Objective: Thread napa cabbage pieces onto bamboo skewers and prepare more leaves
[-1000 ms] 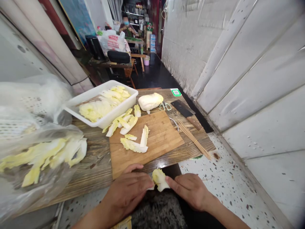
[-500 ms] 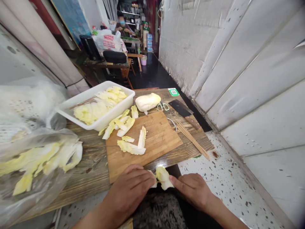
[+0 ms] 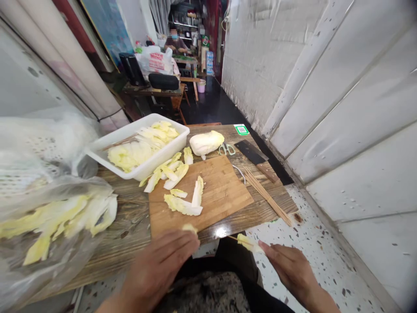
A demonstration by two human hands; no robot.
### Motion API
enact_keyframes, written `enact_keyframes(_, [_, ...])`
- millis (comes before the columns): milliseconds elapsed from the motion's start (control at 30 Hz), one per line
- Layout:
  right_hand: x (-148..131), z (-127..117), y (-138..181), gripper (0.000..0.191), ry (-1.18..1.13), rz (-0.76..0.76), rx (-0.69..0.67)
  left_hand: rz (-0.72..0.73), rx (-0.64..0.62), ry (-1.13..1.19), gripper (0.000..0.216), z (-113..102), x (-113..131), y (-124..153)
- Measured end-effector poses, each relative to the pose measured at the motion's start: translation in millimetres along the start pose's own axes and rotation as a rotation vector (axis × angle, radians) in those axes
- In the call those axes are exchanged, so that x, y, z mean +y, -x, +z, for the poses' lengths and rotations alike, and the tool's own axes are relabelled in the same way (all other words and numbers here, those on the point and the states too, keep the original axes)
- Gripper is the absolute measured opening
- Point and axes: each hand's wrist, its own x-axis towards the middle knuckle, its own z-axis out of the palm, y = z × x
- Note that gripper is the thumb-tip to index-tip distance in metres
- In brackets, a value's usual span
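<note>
My right hand (image 3: 286, 265) pinches a napa cabbage leaf piece (image 3: 246, 243) with a thin bamboo skewer (image 3: 232, 237) passing through or along it; the skewer's tip points left. My left hand (image 3: 163, 256), blurred, is closed at the near edge of the cutting board (image 3: 228, 191), and a yellow leaf edge (image 3: 189, 228) shows beyond its fingers. On the board lie several cut leaf strips (image 3: 182, 205). More strips (image 3: 167, 173) are heaped between the board and a white plastic tub (image 3: 137, 174) holding leaves and skewers.
A cabbage head (image 3: 206, 142), green-handled scissors (image 3: 227, 149), a cleaver (image 3: 250, 151) and a bundle of skewers (image 3: 267, 196) lie toward the table's far right. At left is a clear bag of leaves (image 3: 65, 213). A person (image 3: 176, 43) sits in the background.
My hands have moved apart: the right went right with the skewered leaf piece, the left went slightly left. The skewer between them now shows. The whole view has shifted a little.
</note>
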Motion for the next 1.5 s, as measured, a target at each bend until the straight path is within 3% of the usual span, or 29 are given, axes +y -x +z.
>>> enact_keyframes(133, [3.7, 1.0, 1.3, 0.047, -0.008, 0.061, 0.083, -0.042, 0.106, -0.201, 0.038, 22.5, -37.3, -21.8])
enact_keyframes(267, [5.4, 4.9, 8.0, 0.047, 0.01, 0.052, 0.093, -0.184, 0.013, -0.221, 0.034, 61.7, -64.3, -37.5])
enact_keyframes(333, [8.8, 6.4, 13.5, 0.048, 0.012, 0.063, 0.087, -0.223, -0.014, -0.194, 0.033, 69.9, -68.3, -32.8])
enact_keyframes(433, [14.0, 9.1, 17.4, 0.047, -0.004, 0.08, 0.077, -0.359, 0.005, -0.181, 0.032, 59.7, -77.8, -16.6])
enact_keyframes(600, [16.8, 21.4, 9.1, 0.04, -0.025, 0.053, 0.061, -0.787, -0.004, -0.204, 0.038, 27.5, -122.5, -7.0])
enact_keyframes(767, [12.7, 35.4, 1.0, 0.034, -0.024, 0.047, 0.058, -1.002, -0.115, -0.04, 0.027, 35.6, -148.6, -24.1])
enact_keyframes(900, [9.5, 38.0, 2.8, 0.033, -0.015, 0.048, 0.045, -1.16, -0.042, 0.2, 0.028, 37.7, -154.6, -35.2])
enact_keyframes(1033, [9.6, 36.2, 6.6, 0.031, 0.011, 0.054, 0.047, -1.3, 0.153, 0.583, 0.033, 21.7, -154.2, -38.8])
enact_keyframes(1200, [8.7, 36.8, 0.9, 0.027, 0.054, 0.018, 0.068, -1.351, 0.389, 1.021, 0.028, 4.0, -134.7, -34.9])
enact_keyframes(1400, [2.6, 36.5, -8.6, 0.026, 0.07, 0.029, 0.054, -1.395, 0.634, 1.15, 0.017, -6.2, -106.9, -22.3])
enact_keyframes(1500, [2.2, 31.9, -11.7, 0.024, 0.156, 0.122, 0.17, -1.376, 0.72, 1.133, 0.018, -11.7, -93.3, -15.1])
